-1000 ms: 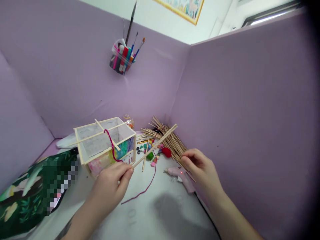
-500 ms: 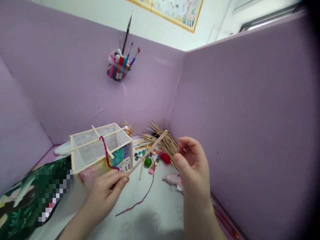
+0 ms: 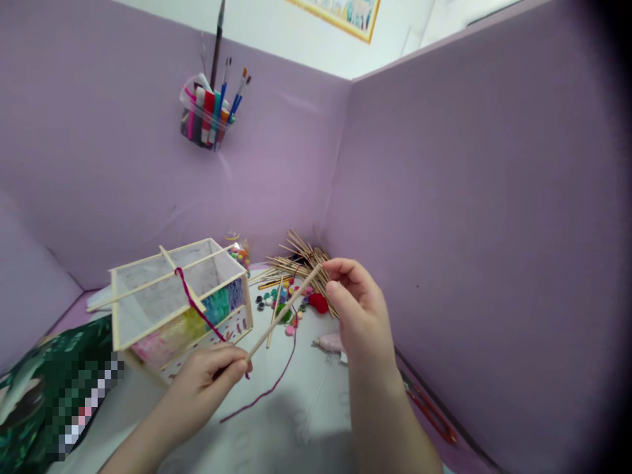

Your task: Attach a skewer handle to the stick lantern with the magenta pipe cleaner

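My left hand (image 3: 210, 378) pinches the near end of a thin wooden stick (image 3: 282, 316), which slants up to the right. Magenta yarn (image 3: 195, 304) hangs from crossed sticks (image 3: 174, 263) on top of an open box and runs to my left fingers, its short end showing beneath them. My right hand (image 3: 363, 306) has thumb and fingers apart, the index fingertip at or very near the stick's far end. Painted in rainbow colours along its front, the stick-framed box (image 3: 217, 306) stands to the left. A second piece of magenta yarn (image 3: 284, 375) curves across the white table.
A pile of wooden sticks (image 3: 301, 260) lies at the back corner. Around it are small coloured buttons (image 3: 269, 297), a green ball (image 3: 282, 313), a red ball (image 3: 318, 303), a pink glue gun (image 3: 330, 342) and red-handled scissors (image 3: 434, 415). A pen cup (image 3: 205, 125) hangs on the purple wall.
My right hand has come closer to the stick's far end. The camera has turned slightly, shifting the scene left. My left hand keeps its pinch on the stick.
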A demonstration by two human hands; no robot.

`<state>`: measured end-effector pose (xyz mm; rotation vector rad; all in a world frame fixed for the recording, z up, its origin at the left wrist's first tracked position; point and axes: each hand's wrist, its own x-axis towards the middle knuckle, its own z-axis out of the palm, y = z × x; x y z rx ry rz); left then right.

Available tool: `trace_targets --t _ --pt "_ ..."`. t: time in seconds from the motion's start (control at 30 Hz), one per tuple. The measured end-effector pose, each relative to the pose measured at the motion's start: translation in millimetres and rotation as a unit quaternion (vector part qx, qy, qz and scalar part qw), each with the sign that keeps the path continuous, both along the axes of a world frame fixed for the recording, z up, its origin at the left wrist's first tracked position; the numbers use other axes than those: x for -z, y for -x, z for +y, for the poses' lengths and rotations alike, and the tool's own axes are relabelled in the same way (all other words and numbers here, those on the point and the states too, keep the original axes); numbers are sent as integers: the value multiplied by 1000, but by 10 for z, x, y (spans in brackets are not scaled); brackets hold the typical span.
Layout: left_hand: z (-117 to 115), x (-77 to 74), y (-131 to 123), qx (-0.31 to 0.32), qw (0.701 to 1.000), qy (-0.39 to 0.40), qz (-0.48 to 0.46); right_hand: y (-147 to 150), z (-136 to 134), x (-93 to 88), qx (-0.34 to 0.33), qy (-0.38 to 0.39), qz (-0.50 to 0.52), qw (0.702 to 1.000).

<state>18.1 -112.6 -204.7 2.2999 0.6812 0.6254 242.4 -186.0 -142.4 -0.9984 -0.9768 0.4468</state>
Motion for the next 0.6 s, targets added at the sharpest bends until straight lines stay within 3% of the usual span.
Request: trace_targets --t 0.17,0.27,0.43,0.6 --pt "2 41 -6 -6 1000 -26 -15 -1 1 -16 8 5 -6 1000" --pt "-1 67 0 -43 995 -85 -34 -5 -12 -15 22 11 -30 999" --pt "-23 72 4 -127 964 -224 -64 7 -21 -1 37 15 -37 999" --pt "-61 76 -8 -156 934 -312 -81 4 -6 26 36 14 -25 999"
